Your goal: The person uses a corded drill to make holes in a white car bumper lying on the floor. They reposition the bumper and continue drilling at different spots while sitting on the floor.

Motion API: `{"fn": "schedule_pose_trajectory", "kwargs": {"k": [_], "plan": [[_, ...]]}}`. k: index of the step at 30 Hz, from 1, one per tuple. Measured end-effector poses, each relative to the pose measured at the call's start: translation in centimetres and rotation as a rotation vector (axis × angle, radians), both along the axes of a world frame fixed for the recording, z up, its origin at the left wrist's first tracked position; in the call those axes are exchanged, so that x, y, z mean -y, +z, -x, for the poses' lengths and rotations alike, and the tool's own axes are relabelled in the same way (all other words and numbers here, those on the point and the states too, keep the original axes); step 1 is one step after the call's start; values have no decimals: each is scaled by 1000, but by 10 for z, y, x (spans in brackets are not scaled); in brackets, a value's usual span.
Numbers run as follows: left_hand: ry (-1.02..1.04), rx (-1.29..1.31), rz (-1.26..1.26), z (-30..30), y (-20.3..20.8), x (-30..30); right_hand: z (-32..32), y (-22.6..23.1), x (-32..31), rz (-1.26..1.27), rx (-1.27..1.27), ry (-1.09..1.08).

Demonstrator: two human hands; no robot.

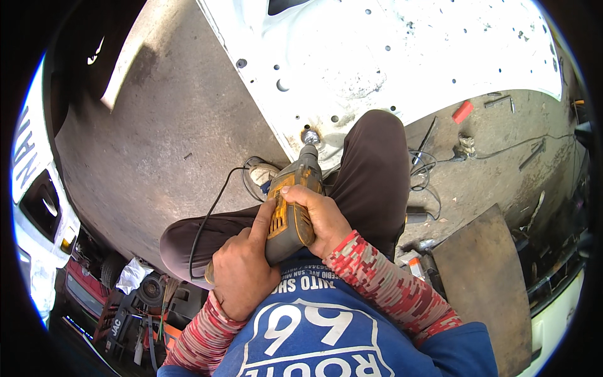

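Both of my hands grip a yellow-and-black power drill [289, 229], its chuck facing away from me. My left hand [246, 267] wraps around the rear and handle side, with the index finger stretched along the body. On the other side, my right hand [323, 220] clasps the housing, its thumb on top. The drill's tip meets a white car body panel [427, 63] near its lower corner, at a shiny bare-metal spot [311, 136] ringed with brown. The tip's exact kind cannot be made out. Several round holes dot the panel.
A black cord [217, 207] loops left of the drill over my leg. On the concrete at right lie a red block [463, 112], thin tools, another cable and a brown board [487, 289]. A white vehicle [38, 207] stands far left, above wheels and clutter.
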State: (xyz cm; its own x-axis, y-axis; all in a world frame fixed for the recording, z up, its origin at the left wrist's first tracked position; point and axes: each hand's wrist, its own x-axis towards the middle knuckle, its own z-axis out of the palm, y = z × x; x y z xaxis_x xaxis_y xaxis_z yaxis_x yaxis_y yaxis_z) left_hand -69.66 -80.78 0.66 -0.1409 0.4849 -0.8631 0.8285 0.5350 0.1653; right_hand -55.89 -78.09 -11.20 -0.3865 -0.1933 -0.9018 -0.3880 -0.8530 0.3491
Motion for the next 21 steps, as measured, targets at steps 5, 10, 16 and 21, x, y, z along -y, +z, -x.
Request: {"fn": "schedule_pose_trajectory", "kwargs": {"k": [5, 10, 16, 21], "plan": [[-1, -1, 0, 0, 0, 1, 0, 1, 0, 4, 2, 6], [3, 3, -6, 0, 0, 1, 0, 0, 1, 10, 2, 3], [9, 17, -16, 0, 0, 0, 1, -1, 1, 23, 10, 6], [10, 18, -14, 1, 0, 0, 1, 1, 0, -2, 11, -4]]}}
